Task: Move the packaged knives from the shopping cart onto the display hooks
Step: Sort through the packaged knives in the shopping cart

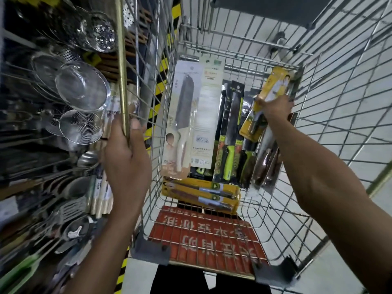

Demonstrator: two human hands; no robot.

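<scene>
One yellow knife pack (273, 87) in right hand (275, 108); left hand (125, 158) grips golden rail (122, 71)

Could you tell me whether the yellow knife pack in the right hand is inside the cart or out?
Inside: the right hand grips the yellow knife pack between the walls of the cart, above other packs.
</scene>
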